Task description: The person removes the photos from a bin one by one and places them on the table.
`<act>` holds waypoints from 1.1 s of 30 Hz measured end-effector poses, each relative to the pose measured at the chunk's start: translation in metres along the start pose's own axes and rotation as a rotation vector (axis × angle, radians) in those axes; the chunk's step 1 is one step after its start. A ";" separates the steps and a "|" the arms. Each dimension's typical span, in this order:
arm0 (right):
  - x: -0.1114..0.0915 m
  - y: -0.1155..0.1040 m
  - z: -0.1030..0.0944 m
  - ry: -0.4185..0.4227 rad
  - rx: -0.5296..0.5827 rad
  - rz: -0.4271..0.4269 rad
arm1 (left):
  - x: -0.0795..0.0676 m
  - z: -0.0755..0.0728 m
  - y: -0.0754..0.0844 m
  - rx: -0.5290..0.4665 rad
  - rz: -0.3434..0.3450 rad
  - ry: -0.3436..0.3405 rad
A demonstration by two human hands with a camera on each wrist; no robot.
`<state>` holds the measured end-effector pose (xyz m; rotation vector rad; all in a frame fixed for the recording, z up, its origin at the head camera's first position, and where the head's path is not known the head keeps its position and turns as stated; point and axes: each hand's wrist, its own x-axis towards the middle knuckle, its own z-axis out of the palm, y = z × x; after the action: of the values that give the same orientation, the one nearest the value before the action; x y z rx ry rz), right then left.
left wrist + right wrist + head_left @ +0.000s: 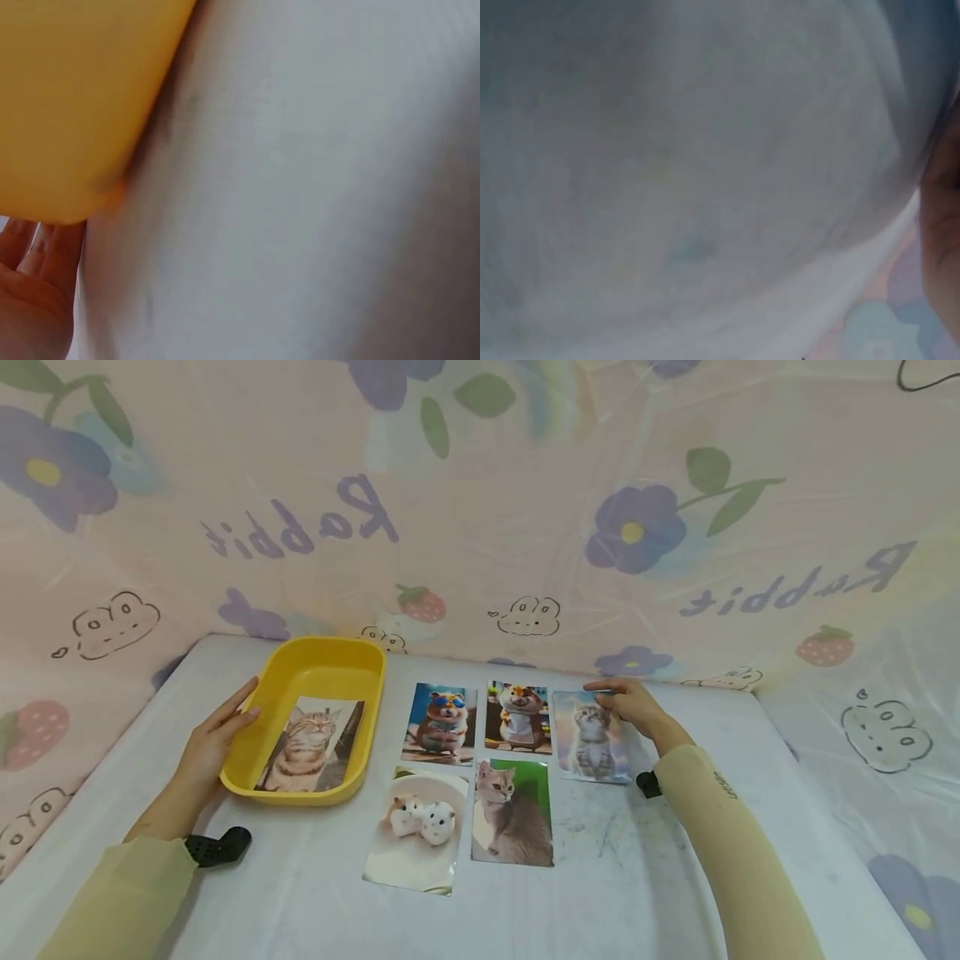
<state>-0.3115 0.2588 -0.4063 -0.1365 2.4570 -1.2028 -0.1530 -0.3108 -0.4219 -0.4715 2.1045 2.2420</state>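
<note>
On the left of the head view, a yellow tray (258, 753) holds a photo of a striped cat (309, 752). My left hand (202, 752) grips the tray's left rim; the left wrist view shows its fingers against the yellow wall. My right hand (633, 706) pinches the top right part of a photo of a grey kitten (591, 745). Left of that photo lie a photo of a hamster in an apron (519, 718) and one of a hamster in sunglasses (441, 727). Nearer are a photo of two small hamsters (420, 827) and one of a sitting cat (513, 818).
The photos and tray are on a white table (300, 893). A printed cloth (465, 518) hangs behind and beside it. Black wrist devices (221, 847) are worn on both arms. In the right wrist view, mostly pale blurred surface shows.
</note>
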 end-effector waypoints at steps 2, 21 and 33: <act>0.000 -0.001 0.000 0.005 -0.004 0.023 | 0.000 0.000 0.000 0.009 -0.001 0.004; -0.008 -0.034 0.033 0.344 -0.368 0.042 | 0.002 -0.005 -0.001 0.024 0.014 -0.050; -0.001 -0.085 0.094 0.255 -0.196 -0.160 | 0.003 -0.005 -0.001 -0.003 0.016 -0.034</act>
<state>-0.2807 0.1370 -0.3916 -0.2528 2.8331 -1.0979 -0.1551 -0.3165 -0.4239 -0.4147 2.0966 2.2453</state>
